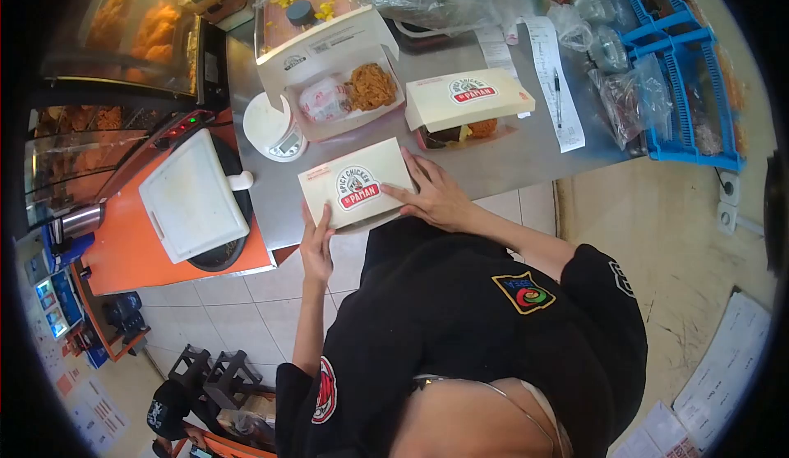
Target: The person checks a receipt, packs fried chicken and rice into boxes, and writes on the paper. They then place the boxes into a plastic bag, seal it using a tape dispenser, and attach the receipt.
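A closed cream food box (pixel 355 180) with a red and black "Spicy Chicken" logo lies on the steel counter (pixel 526 158) at its near edge. My left hand (pixel 316 247) grips the box's near left corner from below the counter edge. My right hand (pixel 434 195) lies on the box's right side, with the fingers spread on the lid and pressing it down.
Behind it stand an open box (pixel 345 88) with fried chicken and a wrapped packet, a half-shut box (pixel 468 101), and a white scale (pixel 275 129). A white board (pixel 193 195) lies on the orange surface at left. At right are receipts and a pen (pixel 559 88) and a blue rack (pixel 682 72).
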Action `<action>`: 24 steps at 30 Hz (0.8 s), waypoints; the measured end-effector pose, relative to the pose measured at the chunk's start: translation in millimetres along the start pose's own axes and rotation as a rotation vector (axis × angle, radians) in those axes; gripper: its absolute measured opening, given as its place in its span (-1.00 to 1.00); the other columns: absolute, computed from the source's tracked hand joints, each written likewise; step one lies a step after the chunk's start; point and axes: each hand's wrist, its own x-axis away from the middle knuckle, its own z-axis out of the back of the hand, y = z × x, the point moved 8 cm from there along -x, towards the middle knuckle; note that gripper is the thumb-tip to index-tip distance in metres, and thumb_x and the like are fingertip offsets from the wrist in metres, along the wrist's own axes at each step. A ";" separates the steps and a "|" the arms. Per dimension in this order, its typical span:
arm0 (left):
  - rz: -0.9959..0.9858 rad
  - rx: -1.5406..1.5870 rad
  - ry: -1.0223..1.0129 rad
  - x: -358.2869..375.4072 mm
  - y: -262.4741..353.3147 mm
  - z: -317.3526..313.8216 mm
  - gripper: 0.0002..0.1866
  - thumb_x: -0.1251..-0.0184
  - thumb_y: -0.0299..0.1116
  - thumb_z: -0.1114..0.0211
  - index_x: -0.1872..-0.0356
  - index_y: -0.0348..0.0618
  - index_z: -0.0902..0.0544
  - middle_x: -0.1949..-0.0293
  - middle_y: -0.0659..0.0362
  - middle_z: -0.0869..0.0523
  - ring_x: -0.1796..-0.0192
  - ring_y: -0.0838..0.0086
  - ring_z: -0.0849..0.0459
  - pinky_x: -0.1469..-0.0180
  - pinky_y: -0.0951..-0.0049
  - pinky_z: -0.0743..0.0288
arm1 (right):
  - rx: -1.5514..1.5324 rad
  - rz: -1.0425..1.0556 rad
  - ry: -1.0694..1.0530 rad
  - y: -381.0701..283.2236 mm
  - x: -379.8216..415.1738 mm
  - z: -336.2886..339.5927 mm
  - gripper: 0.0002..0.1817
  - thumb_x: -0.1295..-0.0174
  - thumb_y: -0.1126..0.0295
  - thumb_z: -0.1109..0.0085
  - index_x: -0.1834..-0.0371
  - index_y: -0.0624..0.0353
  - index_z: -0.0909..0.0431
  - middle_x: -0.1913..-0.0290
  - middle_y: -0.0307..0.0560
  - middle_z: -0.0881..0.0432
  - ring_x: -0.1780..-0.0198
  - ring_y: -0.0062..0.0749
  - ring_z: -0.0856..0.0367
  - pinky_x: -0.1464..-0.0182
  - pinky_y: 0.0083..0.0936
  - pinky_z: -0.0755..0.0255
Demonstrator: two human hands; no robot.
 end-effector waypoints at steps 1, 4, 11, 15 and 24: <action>-0.062 -0.156 0.055 -3.2 9.0 5.3 -0.59 -0.31 -0.16 -0.01 -0.16 0.00 -0.46 -0.34 -0.05 -0.12 -0.41 -0.01 0.08 -0.36 0.14 0.10 | 0.065 -0.006 -0.060 -4.0 -4.1 4.5 -0.49 -0.07 0.13 -0.14 -0.16 -0.17 -0.40 -0.20 0.27 -0.27 0.01 -0.11 -0.45 0.00 -0.34 -0.40; -0.183 -0.352 0.144 -35.1 27.6 38.5 -0.60 -0.26 -0.16 -0.12 -0.11 0.00 -0.51 -0.29 -0.03 -0.25 -0.37 -0.01 -0.04 -0.34 0.13 0.05 | 0.055 -0.173 -0.238 1.7 -53.2 52.0 -0.52 -0.07 0.18 -0.14 -0.11 -0.02 -0.44 -0.06 0.16 -0.42 0.02 -0.20 -0.44 -0.03 -0.34 -0.35; 0.036 -0.382 0.356 -224.3 54.1 100.8 -0.74 -0.18 -0.35 -0.14 0.10 -0.09 -0.58 0.29 -0.01 -0.63 0.20 0.14 -0.61 0.21 0.23 -0.42 | -0.073 -0.492 -0.078 186.6 -169.8 46.7 -0.40 0.06 0.26 -0.22 -0.11 0.20 -0.36 0.34 0.05 -0.59 0.31 -0.16 -0.58 0.23 -0.34 -0.45; -0.070 -0.500 0.223 -217.2 37.7 88.4 -0.70 -0.09 -0.53 -0.13 0.09 -0.15 -0.54 0.33 -0.09 -0.61 0.29 0.03 -0.60 0.29 0.20 -0.44 | -0.271 -0.316 -0.229 181.5 -157.6 16.0 -0.52 0.08 0.38 -0.17 0.02 0.12 -0.31 0.37 0.19 -0.58 0.30 0.05 -0.58 0.24 -0.21 -0.43; -0.027 0.159 0.352 -214.2 12.9 52.2 -0.50 -0.04 -0.73 -0.01 -0.09 -0.28 -0.38 0.11 -0.11 -0.60 0.04 0.15 -0.60 0.03 0.38 -0.42 | -0.592 -0.578 -0.089 158.1 -138.2 -24.5 -0.62 -0.11 0.54 0.04 0.00 0.06 -0.15 0.27 0.22 -0.55 0.23 0.02 -0.59 0.24 -0.24 -0.43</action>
